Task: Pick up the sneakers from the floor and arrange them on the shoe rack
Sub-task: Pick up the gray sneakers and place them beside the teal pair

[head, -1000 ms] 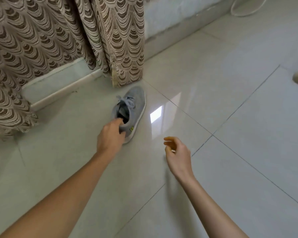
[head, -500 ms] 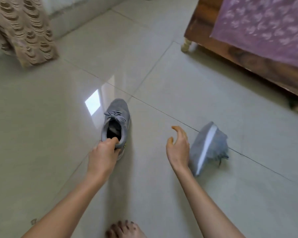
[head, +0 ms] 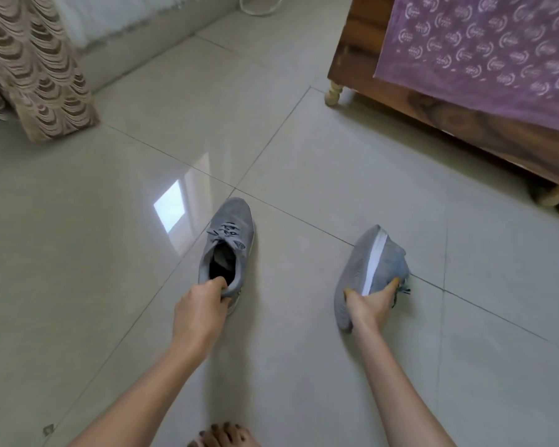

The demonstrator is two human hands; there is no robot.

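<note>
- Grey knit sneakers, two of them, both in hand now; pickup half of the task looks nearly done.
- Left hand (head: 200,309) pinches the heel collar of the left sneaker (head: 228,245): thumb tucked inside the opening, other digits under the heel. Shoe upright, toe pointing away from the person. Can't tell if it's clear of the floor or only just lifted.
- Right hand (head: 370,304) clamps the right sneaker (head: 373,262) near its heel end, thumb on one side, fingers wrapped round the other.
- Right sneaker is tipped on its side, white sole edge facing up and toward camera, laces dangling at the far side. It seems to touch the tile floor (head: 336,156) at its near end, not sure.
- Each shoe sits just beyond its hand, extending away from the person; the two shoes are well apart from each other.
- Shoe rack not in view, so placement is entirely left: carry both, turn the right one upright, set them as a pair.
- Around: wooden bed (head: 433,101) with purple cloth (head: 484,53) upper right, patterned curtain (head: 36,66) upper left, bare toes (head: 223,437) at bottom edge.
</note>
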